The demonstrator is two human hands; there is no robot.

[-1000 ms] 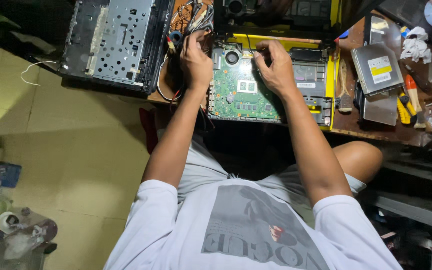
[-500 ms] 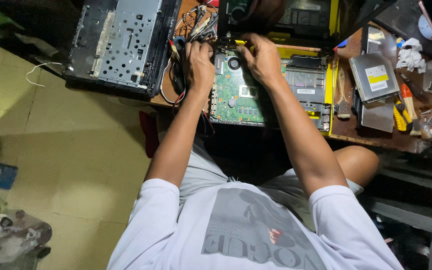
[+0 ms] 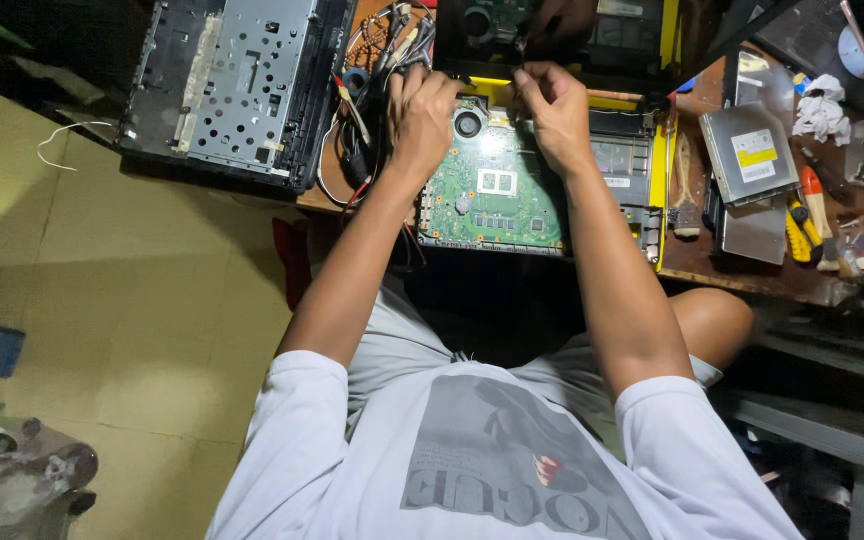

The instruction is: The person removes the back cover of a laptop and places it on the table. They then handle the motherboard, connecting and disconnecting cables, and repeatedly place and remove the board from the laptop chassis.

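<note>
A green circuit board [image 3: 497,195] lies in a black laptop shell with yellow edges [image 3: 664,170] on a wooden bench. My left hand [image 3: 420,108] curls over the board's far left corner, beside the round fan opening, and grips it. At the board's far edge my right hand [image 3: 552,115] has its fingers pinched together. What they hold is hidden. Both forearms reach out over my lap.
A grey and black laptop base [image 3: 232,90] sits at the left, with a tangle of cables [image 3: 382,60] beside it. At the right lie a silver optical drive [image 3: 752,150], an orange-handled screwdriver [image 3: 814,200] and a brush [image 3: 687,190]. Another person's hand [image 3: 562,18] works at the top.
Both my hands have slid from the middle of the green board to its far edge. The other person's hand at the top has come into view.
</note>
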